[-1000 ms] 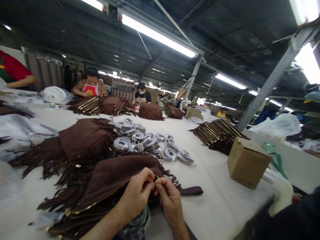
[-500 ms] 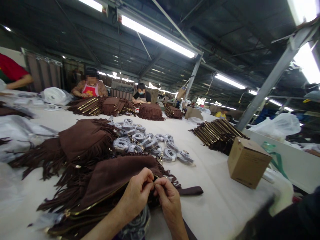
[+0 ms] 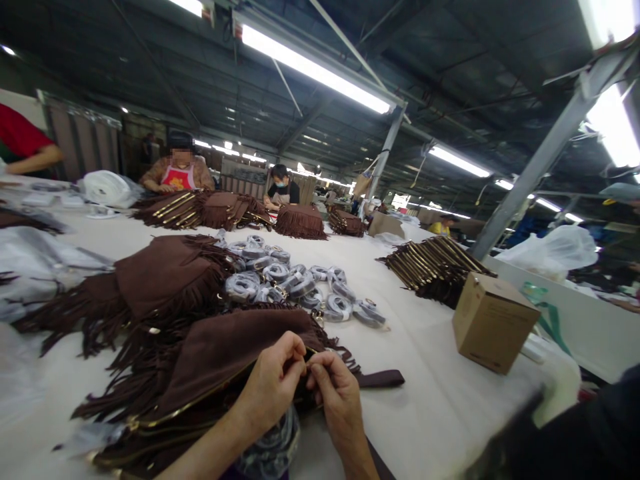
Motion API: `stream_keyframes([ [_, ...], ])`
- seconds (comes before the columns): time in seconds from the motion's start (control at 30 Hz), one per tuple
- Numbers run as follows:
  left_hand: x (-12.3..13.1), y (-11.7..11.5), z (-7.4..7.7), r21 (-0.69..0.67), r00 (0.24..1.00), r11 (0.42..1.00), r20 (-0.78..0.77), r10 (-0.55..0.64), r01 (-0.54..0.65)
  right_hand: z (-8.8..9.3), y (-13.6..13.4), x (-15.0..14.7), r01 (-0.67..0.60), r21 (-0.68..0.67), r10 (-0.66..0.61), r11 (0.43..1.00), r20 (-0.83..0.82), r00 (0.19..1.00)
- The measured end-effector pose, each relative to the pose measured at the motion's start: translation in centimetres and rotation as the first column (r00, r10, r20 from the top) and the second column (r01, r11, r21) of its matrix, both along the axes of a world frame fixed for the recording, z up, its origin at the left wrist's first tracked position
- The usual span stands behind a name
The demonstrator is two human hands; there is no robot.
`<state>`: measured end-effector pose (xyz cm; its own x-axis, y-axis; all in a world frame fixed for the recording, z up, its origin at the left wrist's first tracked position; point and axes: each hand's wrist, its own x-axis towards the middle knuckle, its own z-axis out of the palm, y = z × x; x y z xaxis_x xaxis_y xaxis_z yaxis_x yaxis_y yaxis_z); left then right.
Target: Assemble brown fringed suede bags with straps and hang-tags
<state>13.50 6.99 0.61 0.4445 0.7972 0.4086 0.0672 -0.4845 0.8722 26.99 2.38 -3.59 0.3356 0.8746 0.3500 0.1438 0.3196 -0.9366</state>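
Note:
A dark brown fringed bag (image 3: 220,357) with a gold zipper lies in front of me, its zipped edge toward me. My left hand (image 3: 277,373) is closed in a pinch at the bag's right end. Facing it, my right hand (image 3: 337,387) pinches at the same spot, fingertips almost touching the left ones. What sits between the fingertips is too small to make out. A brown strap (image 3: 383,379) sticks out to the right of the bag. Under my wrists is a plastic-wrapped coil (image 3: 273,443), partly hidden by my left forearm.
Several wrapped strap coils (image 3: 300,283) lie beyond the bag, beside another fringed bag (image 3: 165,270). A cardboard box (image 3: 493,323) stands at right before a stack of gold-zipped bags (image 3: 433,267). Across the white table (image 3: 425,373), co-workers sit behind more fringed bags (image 3: 300,221).
My hands stay pinched at the same place on the bag, with hardly any movement. The whole view has shifted very slightly.

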Motion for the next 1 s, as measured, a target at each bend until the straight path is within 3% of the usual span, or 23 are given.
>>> stream_keyframes([
  [1.0, 0.01, 0.11, -0.26, 0.006, 1.000, 1.000, -0.010, -0.006, 0.006, 0.59, -0.12, -0.22, 0.016, -0.025, -0.017, 1.000, -0.027, 0.999],
])
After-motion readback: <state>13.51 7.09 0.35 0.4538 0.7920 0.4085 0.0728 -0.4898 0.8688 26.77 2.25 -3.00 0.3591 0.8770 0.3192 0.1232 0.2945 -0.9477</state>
